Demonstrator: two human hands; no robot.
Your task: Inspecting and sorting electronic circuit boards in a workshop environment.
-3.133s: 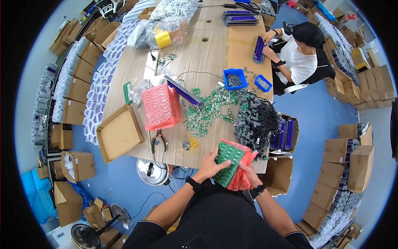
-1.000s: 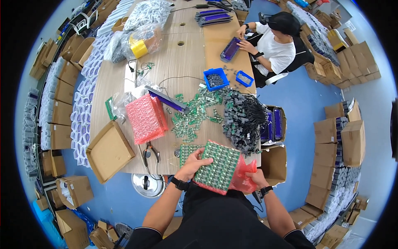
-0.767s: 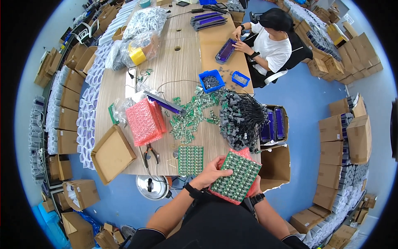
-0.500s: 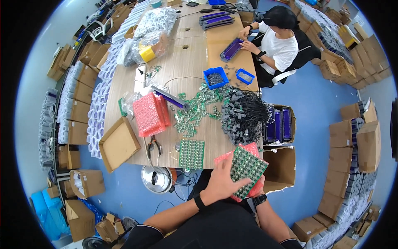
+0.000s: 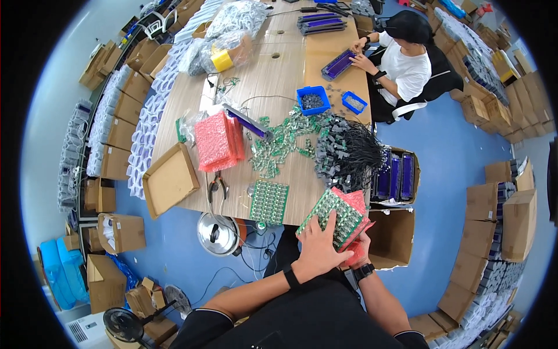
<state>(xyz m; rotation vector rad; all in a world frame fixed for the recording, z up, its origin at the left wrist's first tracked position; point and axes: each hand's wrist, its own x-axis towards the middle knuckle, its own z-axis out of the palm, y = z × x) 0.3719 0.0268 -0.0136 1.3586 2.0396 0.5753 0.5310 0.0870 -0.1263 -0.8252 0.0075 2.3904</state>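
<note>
Can read no word, number or brand anywhere. Can spot a small pale label (image 5: 492, 214) on a brown box (image 5: 478, 203) at the right, too tiny to make out. Can see a few light marks (image 5: 256, 347) on the black shirt (image 5: 282, 323) at the lower edge, cut off and likewise unreadable. On the held green boards (image 5: 346, 215), can find only detail too fine to tell as print.
</note>
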